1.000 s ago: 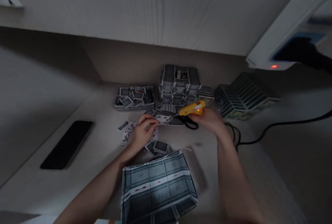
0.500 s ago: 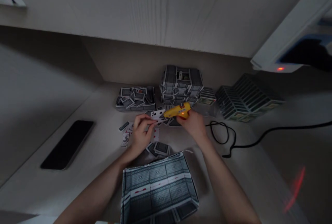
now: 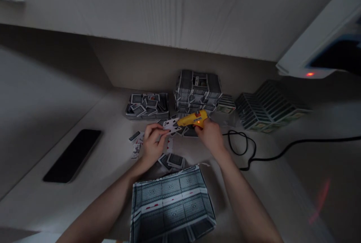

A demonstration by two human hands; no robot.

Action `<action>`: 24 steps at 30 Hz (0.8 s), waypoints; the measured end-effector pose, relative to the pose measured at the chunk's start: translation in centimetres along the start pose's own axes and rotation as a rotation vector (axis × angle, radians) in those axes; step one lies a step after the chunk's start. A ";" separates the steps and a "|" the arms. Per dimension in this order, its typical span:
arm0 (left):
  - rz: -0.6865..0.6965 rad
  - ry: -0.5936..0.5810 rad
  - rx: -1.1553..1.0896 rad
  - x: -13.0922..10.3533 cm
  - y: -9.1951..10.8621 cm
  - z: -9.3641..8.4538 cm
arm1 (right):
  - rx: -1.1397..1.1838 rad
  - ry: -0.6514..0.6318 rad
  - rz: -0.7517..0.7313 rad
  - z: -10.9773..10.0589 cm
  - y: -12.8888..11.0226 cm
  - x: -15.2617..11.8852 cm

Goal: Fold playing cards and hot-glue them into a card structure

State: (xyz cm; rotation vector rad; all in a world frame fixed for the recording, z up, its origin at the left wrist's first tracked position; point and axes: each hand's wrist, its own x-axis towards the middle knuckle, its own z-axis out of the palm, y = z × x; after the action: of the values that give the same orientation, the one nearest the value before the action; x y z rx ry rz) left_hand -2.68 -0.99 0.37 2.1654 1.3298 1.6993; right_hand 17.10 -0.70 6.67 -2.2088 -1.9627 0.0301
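Between the fingers and thumb of my left hand (image 3: 153, 141) is a white playing card (image 3: 170, 125) with black pips, face up. My right hand (image 3: 210, 132) is wrapped round the handle of a yellow glue gun (image 3: 193, 119), which has a small orange light glowing on its side. The gun's nozzle is at the card's right side; whether it touches cannot be made out. Loose cards (image 3: 176, 160) lie below my hands, and others are under and behind them. Nearest me, between my forearms, stands a large open box made of cards (image 3: 173, 201).
A card-filled tray (image 3: 147, 115) and a tall card-covered box (image 3: 197, 92) stand at the back. Stepped card stacks (image 3: 265, 107) are at the right, with a black cable (image 3: 304, 143) in front. A phone (image 3: 72, 156) lies left. A shelf board (image 3: 158, 14) hangs overhead.
The card in my left hand has tilted so that more of its face shows. The glue gun has shifted very slightly left along with my right hand. The camera view has moved a little.
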 end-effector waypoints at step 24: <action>-0.019 0.022 -0.011 0.0 0.0 -0.1 | 0.019 -0.035 0.006 -0.6 0.8 0.3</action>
State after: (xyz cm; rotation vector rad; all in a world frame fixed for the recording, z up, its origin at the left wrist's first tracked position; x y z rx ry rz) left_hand -2.76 -1.03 0.44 2.1273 1.3383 1.7238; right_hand 18.05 -0.53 7.16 -2.2169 -1.9655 0.0877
